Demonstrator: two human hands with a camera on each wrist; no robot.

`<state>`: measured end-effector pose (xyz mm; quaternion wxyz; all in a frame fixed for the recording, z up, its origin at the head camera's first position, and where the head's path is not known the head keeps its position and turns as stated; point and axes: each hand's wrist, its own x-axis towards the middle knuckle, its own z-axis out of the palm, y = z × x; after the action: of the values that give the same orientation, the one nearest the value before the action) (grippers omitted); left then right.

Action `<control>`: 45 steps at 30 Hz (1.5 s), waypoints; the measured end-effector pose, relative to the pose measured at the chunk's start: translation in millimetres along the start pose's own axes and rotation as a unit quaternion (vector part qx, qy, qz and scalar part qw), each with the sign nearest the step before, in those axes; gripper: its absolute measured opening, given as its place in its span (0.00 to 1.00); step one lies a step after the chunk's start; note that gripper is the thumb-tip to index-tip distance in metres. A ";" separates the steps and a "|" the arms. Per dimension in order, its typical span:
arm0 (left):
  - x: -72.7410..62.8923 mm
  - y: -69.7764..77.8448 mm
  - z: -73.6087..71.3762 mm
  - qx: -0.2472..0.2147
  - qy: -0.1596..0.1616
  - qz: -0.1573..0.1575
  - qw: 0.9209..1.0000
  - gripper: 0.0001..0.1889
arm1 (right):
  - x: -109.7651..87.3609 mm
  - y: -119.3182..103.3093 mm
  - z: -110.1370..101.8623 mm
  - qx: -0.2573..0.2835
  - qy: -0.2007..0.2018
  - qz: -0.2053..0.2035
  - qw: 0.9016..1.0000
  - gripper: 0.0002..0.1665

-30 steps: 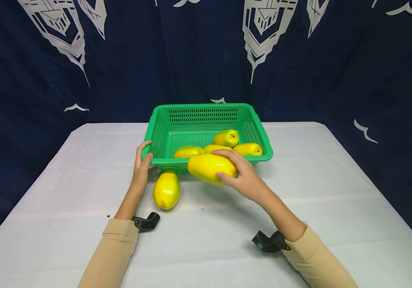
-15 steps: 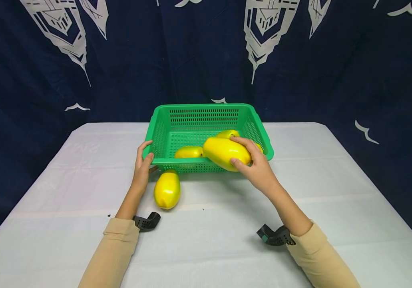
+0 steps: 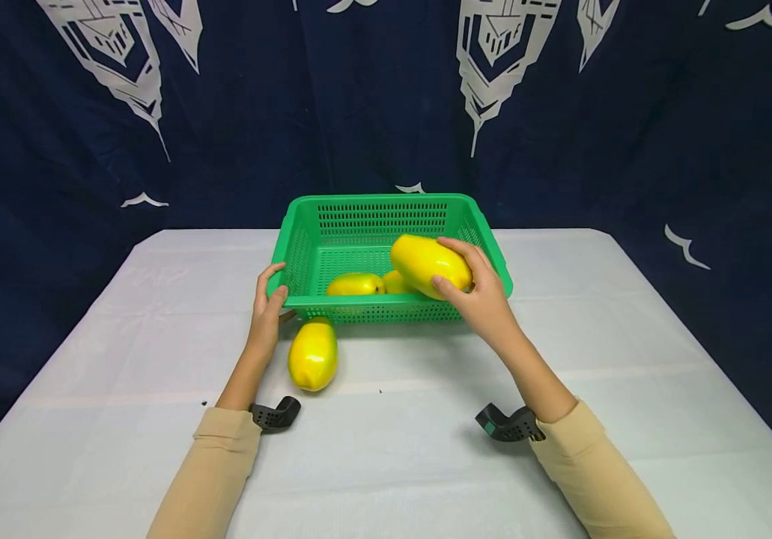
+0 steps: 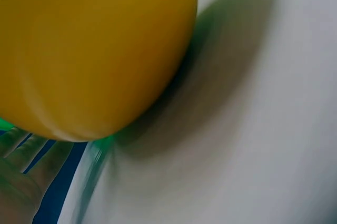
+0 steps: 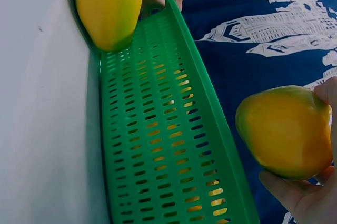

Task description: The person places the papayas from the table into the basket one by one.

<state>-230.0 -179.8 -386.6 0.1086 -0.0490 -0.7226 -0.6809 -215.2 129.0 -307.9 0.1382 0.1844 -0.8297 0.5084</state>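
Note:
My right hand [image 3: 483, 299] grips a yellow papaya [image 3: 429, 266] from its right end, thumb on the near side. It is held over the right half of a green slotted basket [image 3: 386, 301], above the front rim in the right wrist view. My left hand [image 3: 264, 318] holds the basket's left rim near the front corner, fingers over the edge. A second papaya [image 3: 313, 355] lies on the table before the basket's left front, close to the left hand; it fills much of the left wrist view. Inside the basket, one papaya [image 3: 355, 284] shows at the front, with another [image 3: 397, 282] partly hidden.
A white cloth covers the table [image 3: 156, 352]. Behind it hangs a dark blue curtain [image 3: 318, 90] with white building prints. Black wrist cameras sit on the left wrist [image 3: 275, 414] and right wrist [image 3: 508, 425].
My right hand has carried its papaya up, away from me and to the right, from in front of the basket to over its inside. The left hand and the basket have stayed put.

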 end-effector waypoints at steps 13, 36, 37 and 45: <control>-1.3 -0.1 -0.8 0.003 0.002 0.000 1.000 0.25 | 45.2 0.5 34.0 -0.043 -0.018 0.022 0.999 0.35; 3.1 -0.7 -0.2 0.015 0.005 0.010 1.000 0.25 | 67.0 6.5 64.4 -0.129 -0.083 0.034 0.988 0.36; 3.3 -0.6 -0.4 0.018 0.006 0.011 1.000 0.25 | 67.2 6.0 64.4 -0.132 -0.083 0.032 0.987 0.36; 2.2 -1.8 -1.8 0.015 0.002 0.012 1.000 0.25 | 64.0 5.3 64.8 -0.142 -0.075 0.018 0.987 0.35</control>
<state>-232.4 -181.9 -387.8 0.1187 -0.0546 -0.7316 -0.6691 -277.5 62.6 -314.2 0.0907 0.1855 -0.9047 0.3726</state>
